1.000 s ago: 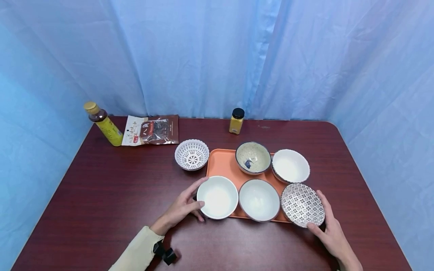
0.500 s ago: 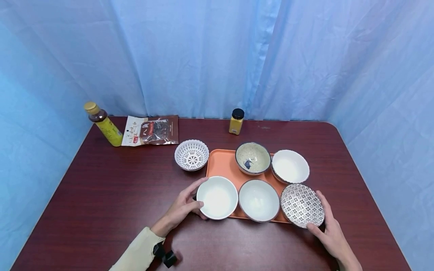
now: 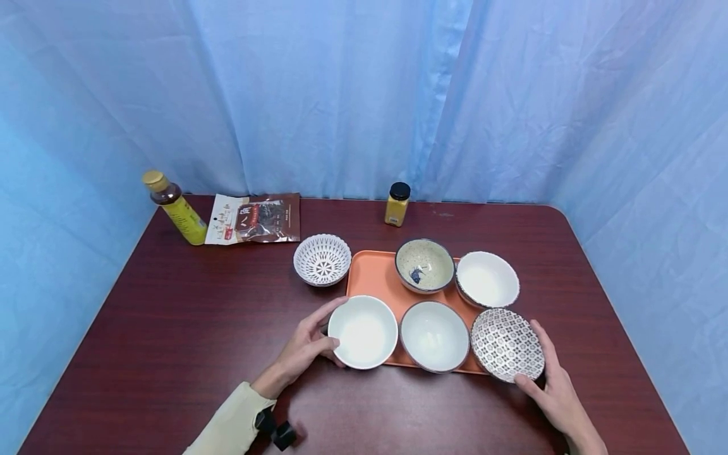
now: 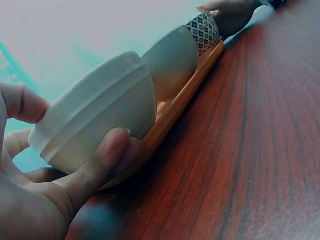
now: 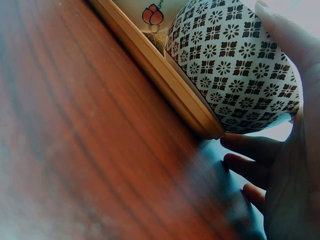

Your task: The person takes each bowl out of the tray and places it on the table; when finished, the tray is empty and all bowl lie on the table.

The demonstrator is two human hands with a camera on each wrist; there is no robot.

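My left hand (image 3: 304, 349) grips the plain white bowl (image 3: 363, 332) at its left side, thumb on the near wall and fingers round the far side. In the left wrist view this bowl (image 4: 100, 112) sits tilted at the orange tray's end. At the tray's right end, my right hand (image 3: 554, 385) holds the black-and-white patterned bowl (image 3: 507, 345), its thumb near the rim. The right wrist view has several fingers (image 5: 252, 145) below that bowl, by the tray corner. Between the two held bowls stands a pale bowl (image 3: 435, 337).
On the orange tray (image 3: 372, 268) a speckled bowl (image 3: 424, 265) and a white bowl (image 3: 488, 279) form the back row. A scalloped bowl (image 3: 322, 260) is left of the tray. Farther back are a bottle (image 3: 181, 212), a brown-and-white packet (image 3: 253, 218) and a black-capped jar (image 3: 397, 204).
The white bowl has shifted very slightly left with my left hand, whose lower fingers have drawn in under it. My right hand and the other bowls look unchanged.
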